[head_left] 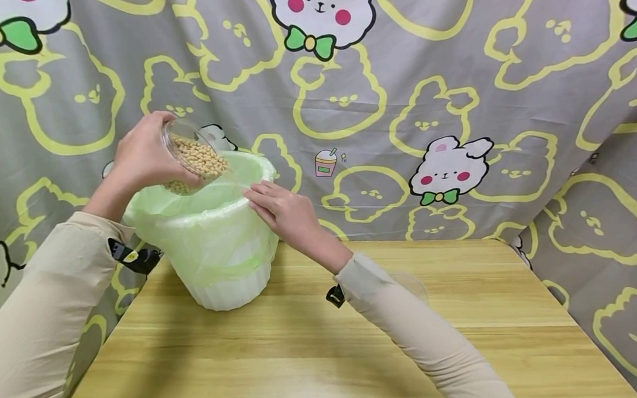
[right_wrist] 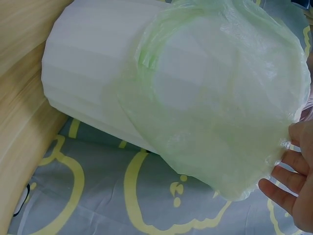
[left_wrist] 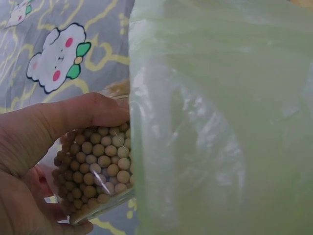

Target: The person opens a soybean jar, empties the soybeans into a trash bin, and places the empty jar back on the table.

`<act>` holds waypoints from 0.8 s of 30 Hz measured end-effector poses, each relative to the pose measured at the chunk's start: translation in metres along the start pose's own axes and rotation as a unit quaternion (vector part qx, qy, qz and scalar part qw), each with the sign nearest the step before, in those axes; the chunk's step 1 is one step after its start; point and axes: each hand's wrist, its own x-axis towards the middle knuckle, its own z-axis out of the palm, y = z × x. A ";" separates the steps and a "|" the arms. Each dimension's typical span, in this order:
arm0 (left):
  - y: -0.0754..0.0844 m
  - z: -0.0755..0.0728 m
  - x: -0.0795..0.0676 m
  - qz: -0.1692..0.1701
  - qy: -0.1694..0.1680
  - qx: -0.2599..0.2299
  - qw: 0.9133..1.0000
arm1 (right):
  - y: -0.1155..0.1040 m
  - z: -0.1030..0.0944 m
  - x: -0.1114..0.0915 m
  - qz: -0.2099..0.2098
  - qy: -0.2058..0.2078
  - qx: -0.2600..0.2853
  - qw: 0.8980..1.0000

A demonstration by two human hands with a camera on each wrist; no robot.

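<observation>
Clear jar [head_left: 195,155] of tan beans [left_wrist: 98,161], one, tilted over the mouth of a white bin [head_left: 226,295]; gripped in the left hand [head_left: 148,154], fingers and thumb round the glass; right hand [head_left: 289,213], fingers extended, tips touching the rim of the green liner [head_left: 206,242]; bin upright at the far-left corner of a wooden table [head_left: 305,346]; probable hazards: too quick a tip, beans overshooting the rim beside the right hand; smooth glass slipping from a one-handed hold; careless pressure on the rim, bin shifted off its corner.
</observation>
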 end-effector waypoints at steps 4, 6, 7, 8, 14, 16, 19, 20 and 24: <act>0.001 -0.005 0.001 0.007 -0.016 0.014 1.000 | -0.001 0.000 0.000 -0.003 0.000 -0.002 1.000; 0.001 -0.008 0.002 0.011 -0.026 0.021 0.999 | -0.001 -0.001 0.000 -0.001 -0.001 -0.001 1.000; 0.002 -0.010 0.002 0.014 -0.029 0.024 0.999 | -0.001 -0.001 0.000 0.000 -0.002 -0.001 1.000; 0.002 -0.011 0.003 0.017 -0.033 0.028 0.999 | -0.001 -0.001 0.000 0.001 -0.001 0.000 1.000; 0.004 -0.018 0.003 0.033 -0.059 0.044 0.997 | -0.001 -0.001 -0.001 0.006 -0.001 0.005 1.000; 0.006 -0.019 0.003 0.040 -0.071 0.052 0.995 | -0.002 -0.001 -0.001 0.005 0.000 0.008 1.000; 0.007 -0.022 0.003 0.052 -0.084 0.066 0.993 | -0.002 0.000 -0.001 0.004 0.002 0.007 1.000; 0.008 -0.023 0.003 0.056 -0.088 0.070 0.992 | -0.001 0.000 -0.001 0.003 0.003 0.006 1.000; 0.009 -0.025 0.003 0.066 -0.100 0.083 0.989 | -0.002 0.001 0.000 0.002 0.005 0.005 1.000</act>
